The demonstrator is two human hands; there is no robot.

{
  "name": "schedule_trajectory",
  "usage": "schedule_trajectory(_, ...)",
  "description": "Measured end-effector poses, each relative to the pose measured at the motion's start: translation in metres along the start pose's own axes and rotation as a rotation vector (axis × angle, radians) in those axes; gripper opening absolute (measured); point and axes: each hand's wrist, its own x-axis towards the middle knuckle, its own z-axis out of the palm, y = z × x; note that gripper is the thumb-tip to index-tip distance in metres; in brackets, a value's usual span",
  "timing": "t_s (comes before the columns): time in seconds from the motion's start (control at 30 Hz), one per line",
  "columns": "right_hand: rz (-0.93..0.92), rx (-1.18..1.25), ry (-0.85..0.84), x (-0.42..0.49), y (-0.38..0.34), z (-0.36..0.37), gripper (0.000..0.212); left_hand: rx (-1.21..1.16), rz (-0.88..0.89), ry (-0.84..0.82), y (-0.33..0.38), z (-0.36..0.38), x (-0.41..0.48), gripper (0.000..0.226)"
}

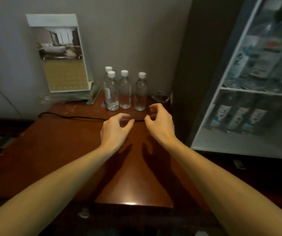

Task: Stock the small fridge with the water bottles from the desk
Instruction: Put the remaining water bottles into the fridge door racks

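Several clear water bottles with white caps stand upright at the back of the dark wooden desk [55, 150], against the wall: a left pair [112, 92], a middle bottle [124, 91] and a right bottle [140, 92]. My left hand [114, 130] hovers over the desk just in front of them, fingers loosely curled, holding nothing. My right hand [160, 123] is beside it, a little nearer the right bottle, also loosely curled and empty. The small fridge [249, 92] stands at the right with bottles on its shelves.
A framed card with a room photo [60, 53] leans on the wall at the back left. A black cable [72, 117] runs across the desk in front of the bottles. A glass object [160, 97] lies right of the bottles.
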Motion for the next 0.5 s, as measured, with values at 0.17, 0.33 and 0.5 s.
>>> schedule_trajectory(0.17, 0.108, 0.079, -0.031, 0.070, 0.013, 0.045, 0.051, 0.065, 0.041, -0.040, -0.016, 0.023, 0.067, 0.040)
schedule_trajectory(0.33, 0.164, 0.121, 0.018, 0.121, 0.027, 0.078, 0.056, 0.063, 0.051, -0.068, -0.022, 0.054, 0.121, 0.043)
schedule_trajectory(0.5, 0.195, 0.182, 0.035, 0.152, 0.031, 0.104, 0.074, -0.026, 0.006, -0.134, -0.032, 0.078, 0.147, 0.047)
